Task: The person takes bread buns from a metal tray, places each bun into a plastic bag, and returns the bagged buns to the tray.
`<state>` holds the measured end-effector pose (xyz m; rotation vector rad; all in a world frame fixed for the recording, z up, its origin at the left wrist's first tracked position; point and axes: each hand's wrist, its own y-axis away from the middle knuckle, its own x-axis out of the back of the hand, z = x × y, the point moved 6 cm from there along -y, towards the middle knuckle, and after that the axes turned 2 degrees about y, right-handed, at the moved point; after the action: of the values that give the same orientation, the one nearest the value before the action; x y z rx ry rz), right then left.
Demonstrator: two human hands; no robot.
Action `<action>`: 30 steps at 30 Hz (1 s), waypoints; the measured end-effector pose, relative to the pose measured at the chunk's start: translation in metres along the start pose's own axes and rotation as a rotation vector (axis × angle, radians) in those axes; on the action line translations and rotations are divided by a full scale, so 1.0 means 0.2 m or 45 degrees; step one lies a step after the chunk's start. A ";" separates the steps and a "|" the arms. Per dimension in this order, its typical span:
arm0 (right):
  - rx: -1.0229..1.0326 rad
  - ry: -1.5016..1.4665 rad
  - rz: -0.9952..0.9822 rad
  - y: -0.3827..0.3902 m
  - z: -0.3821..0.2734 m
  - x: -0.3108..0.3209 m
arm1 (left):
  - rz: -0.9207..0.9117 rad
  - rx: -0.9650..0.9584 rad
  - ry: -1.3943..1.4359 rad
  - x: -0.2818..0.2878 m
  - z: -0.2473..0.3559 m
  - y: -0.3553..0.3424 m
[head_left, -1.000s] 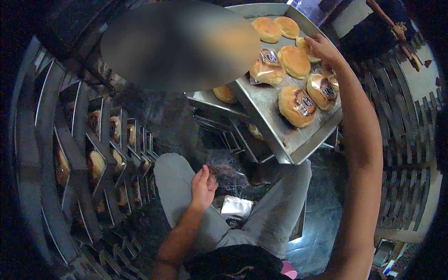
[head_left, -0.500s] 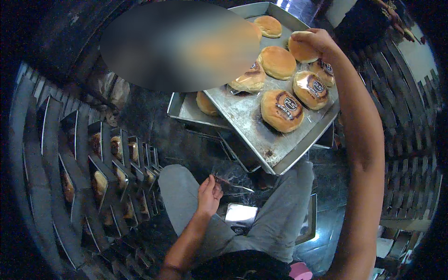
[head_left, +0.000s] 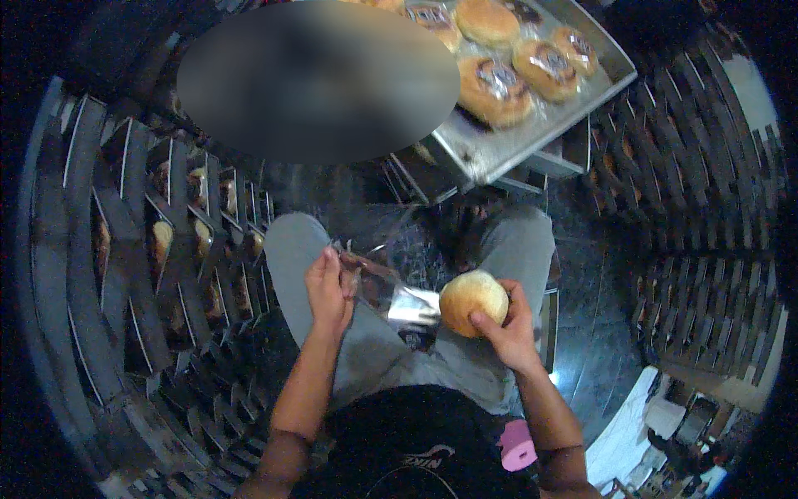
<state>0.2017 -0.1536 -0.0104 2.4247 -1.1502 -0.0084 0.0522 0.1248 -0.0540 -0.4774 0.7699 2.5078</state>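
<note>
My right hand (head_left: 511,333) grips a plain golden round bun (head_left: 470,299), thumb pressed on its near side and fingers curled around its right edge, holding it above my grey trousers (head_left: 465,356). My left hand (head_left: 328,289) pinches a loose clear plastic wrapper (head_left: 372,268) to the left of the bun. Between my hands, lower down, sits a shiny silvery packet (head_left: 410,308). Beyond, wrapped buns (head_left: 497,93) rest on a metal tray (head_left: 495,156).
</note>
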 end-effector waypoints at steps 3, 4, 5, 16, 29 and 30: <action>0.140 -1.004 0.131 0.13 -0.19 -0.06 | -0.093 -0.027 -0.166 -0.01 -0.02 0.12; 0.299 -0.978 0.136 0.15 -0.25 -0.04 | -0.090 -0.086 -0.355 -0.03 0.01 0.16; 0.236 -0.693 0.026 0.16 -0.22 -0.04 | -0.088 -0.149 -0.544 -0.07 0.03 0.22; 0.153 -0.907 -0.112 0.32 -0.24 0.07 | -0.496 -0.335 -0.519 -0.33 0.10 0.39; -0.003 -1.005 -0.072 0.36 -0.23 0.03 | -0.545 -0.577 -0.679 -0.35 0.20 0.44; 0.009 -1.021 -0.028 0.37 -0.23 0.02 | -0.562 -0.614 -0.692 -0.36 0.22 0.45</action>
<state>0.1586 -0.1790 0.0625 2.4897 -1.4171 -1.0626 0.0563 0.0606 0.0522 -0.0808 -0.1424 2.2165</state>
